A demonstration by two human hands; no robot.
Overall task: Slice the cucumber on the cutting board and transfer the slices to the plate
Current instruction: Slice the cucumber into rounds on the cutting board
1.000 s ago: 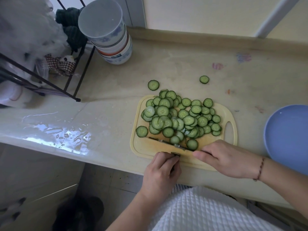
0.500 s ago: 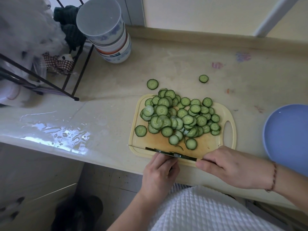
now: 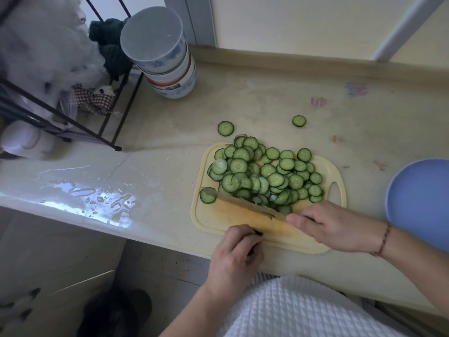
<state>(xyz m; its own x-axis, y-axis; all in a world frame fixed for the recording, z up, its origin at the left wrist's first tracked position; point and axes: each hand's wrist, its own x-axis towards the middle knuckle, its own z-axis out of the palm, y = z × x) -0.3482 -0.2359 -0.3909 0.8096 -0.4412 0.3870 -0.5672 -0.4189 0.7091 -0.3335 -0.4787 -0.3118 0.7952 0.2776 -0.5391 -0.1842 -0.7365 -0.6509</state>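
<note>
The right hand (image 3: 335, 227) is gripping a knife (image 3: 250, 210), blade lying flat against the pile of cucumber slices (image 3: 264, 173) on the yellow cutting board (image 3: 209, 220). The left hand (image 3: 234, 259) is curling round a dark cucumber end (image 3: 258, 231) at the board's near edge. The blue plate (image 3: 420, 203) is sitting on the desk (image 3: 170, 171) just right of the board.

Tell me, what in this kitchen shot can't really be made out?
All in the head view:
- Knife: motion-blurred; its handle is hidden inside the right hand.
- Left hand: curled fingers cover a small dark piece; what it is cannot be told.
- Plate: cut off by the right edge.
- Lower cucumber slices: buried under the pile, so no count.
- Rack: its contents are blurred and cut off at the left.
</note>
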